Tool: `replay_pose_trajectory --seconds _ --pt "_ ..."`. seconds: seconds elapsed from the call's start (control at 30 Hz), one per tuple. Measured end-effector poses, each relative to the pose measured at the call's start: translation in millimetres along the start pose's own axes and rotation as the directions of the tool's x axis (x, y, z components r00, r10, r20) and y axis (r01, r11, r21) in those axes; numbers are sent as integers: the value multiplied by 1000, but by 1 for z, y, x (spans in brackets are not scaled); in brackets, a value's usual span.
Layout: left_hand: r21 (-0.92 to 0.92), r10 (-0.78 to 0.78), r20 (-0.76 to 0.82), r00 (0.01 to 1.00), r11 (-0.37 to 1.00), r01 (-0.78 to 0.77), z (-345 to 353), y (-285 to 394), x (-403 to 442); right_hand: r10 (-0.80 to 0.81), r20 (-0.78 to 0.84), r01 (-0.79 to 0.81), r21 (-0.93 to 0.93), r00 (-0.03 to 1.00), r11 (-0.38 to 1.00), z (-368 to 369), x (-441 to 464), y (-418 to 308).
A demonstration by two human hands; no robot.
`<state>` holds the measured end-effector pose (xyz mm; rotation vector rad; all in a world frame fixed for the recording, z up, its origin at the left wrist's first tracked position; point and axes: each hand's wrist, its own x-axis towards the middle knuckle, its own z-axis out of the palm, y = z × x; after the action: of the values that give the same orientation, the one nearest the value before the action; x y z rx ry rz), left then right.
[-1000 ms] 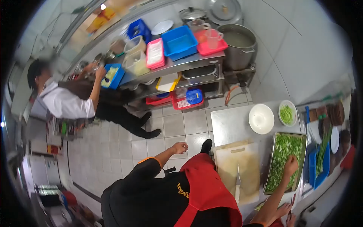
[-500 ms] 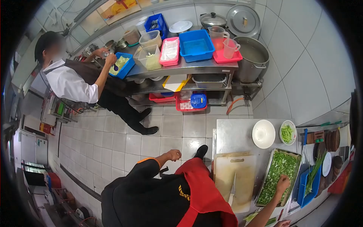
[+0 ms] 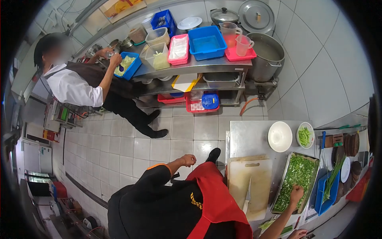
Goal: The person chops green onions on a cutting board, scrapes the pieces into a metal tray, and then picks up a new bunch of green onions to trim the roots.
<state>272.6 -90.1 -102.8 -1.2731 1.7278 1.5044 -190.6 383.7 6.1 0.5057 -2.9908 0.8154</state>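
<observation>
My right hand (image 3: 296,194) reaches down into a metal tray (image 3: 282,167) of chopped spring onions (image 3: 299,170). Its fingers curl together among the green pieces; what they hold, if anything, is hidden. Away from the worktop, over the floor, my left hand (image 3: 188,160) hangs in a loose fist with nothing visible in it. Beside the tray a knife (image 3: 247,197) lies on a white cutting board (image 3: 258,179). At the bottom edge another hand (image 3: 298,234), apparently a co-worker's, is partly cut off near some whole spring onions (image 3: 286,229).
A white bowl (image 3: 279,137) and a bowl of sliced greens (image 3: 304,136) stand at the worktop's far end. To the right is a blue basket (image 3: 332,202) with long spring onions. Across the floor, a person (image 3: 75,87) works at a shelf (image 3: 187,70); a large pot (image 3: 266,57) stands beside it.
My view has shifted slightly, so the worktop sits higher in the picture. Within the tray, my right hand has moved a little toward the near end. My left hand stays closed.
</observation>
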Motion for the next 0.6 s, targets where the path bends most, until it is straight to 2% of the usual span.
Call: replay_pose_trajectory --seconds 0.13,0.27,0.37,0.43,0.47,0.5,0.53,0.57,0.6 --pt "5 2 -11 1000 1000 -2 0 -7 4 67 16 -66 -55 998 996 -2 -4 -2" --pt "7 2 -1 1000 1000 -2 1 -4 2 45 2 -45 -21 999 999 5 -4 17" --pt "19 32 8 999 999 -33 6 -6 4 126 47 -124 -39 991 992 2 -5 10" --pt "367 -118 168 979 929 49 7 6 -8 102 40 -101 -22 994 995 2 -5 12" --pt "441 -310 269 912 881 170 8 16 -25 104 40 -103 -23 994 994 3 -5 13" --pt "473 -513 416 751 827 303 5 7 -22 113 36 -111 -48 993 993 4 -6 14" --pt "631 -713 601 360 700 333 15 -64 32 122 32 -119 -73 992 990 4 -5 14" --pt "590 -629 763 146 771 237 6 -67 34 123 32 -120 -73 992 990 2 -5 11" --pt "592 -631 762 146 770 238 5 -87 28 123 48 -120 -62 991 991 -1 -6 5"
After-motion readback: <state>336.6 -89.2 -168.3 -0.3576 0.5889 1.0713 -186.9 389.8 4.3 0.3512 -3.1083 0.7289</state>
